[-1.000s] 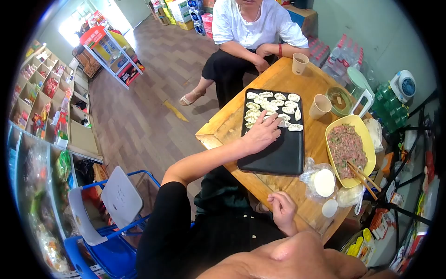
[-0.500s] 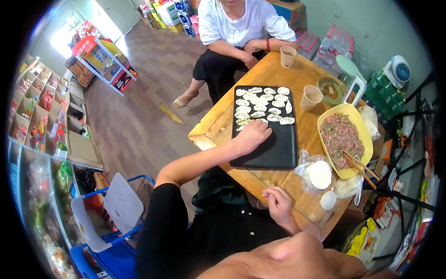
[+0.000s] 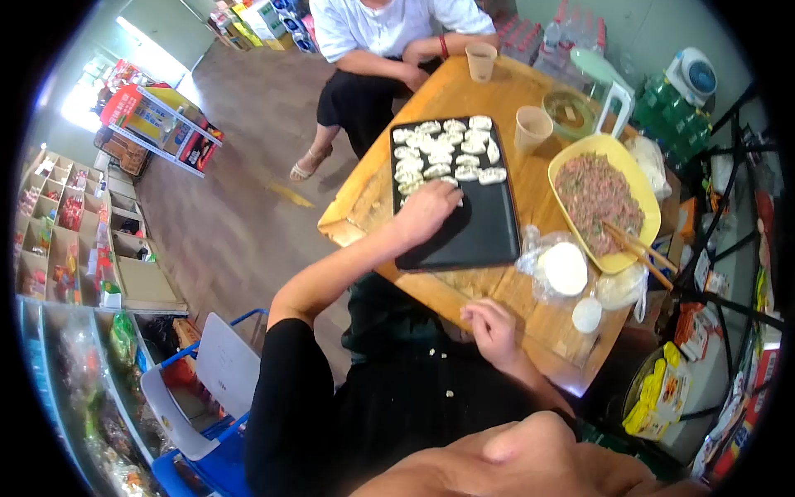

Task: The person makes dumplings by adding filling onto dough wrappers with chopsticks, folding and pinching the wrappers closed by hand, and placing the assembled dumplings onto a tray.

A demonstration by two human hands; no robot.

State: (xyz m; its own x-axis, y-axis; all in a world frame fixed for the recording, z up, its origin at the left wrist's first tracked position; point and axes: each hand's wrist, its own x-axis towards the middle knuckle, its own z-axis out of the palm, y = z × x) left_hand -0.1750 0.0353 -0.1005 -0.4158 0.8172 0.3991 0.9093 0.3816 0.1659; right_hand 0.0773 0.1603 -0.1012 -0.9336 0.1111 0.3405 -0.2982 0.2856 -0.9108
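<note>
My left hand reaches over the black tray, its fingers closed on a dumpling at the near end of the dumpling rows. Only a bit of that dumpling shows past the fingertips. Several white dumplings fill the tray's far half. By the table's near edge, my right hand is loosely curled, with nothing visible in it. To its right lie a stack of round dough wrappers on a plastic bag and a single small wrapper. Chopsticks rest in the meat filling inside a yellow bowl.
Two paper cups and a round lidded container stand on the wooden table. Across it sits another person, hands in their lap. A chair is at left; shelves of goods line that side.
The view has shifted, so the table and tray sit higher and further left. My left hand stays at the near dumpling row. My right hand stays curled by the table edge.
</note>
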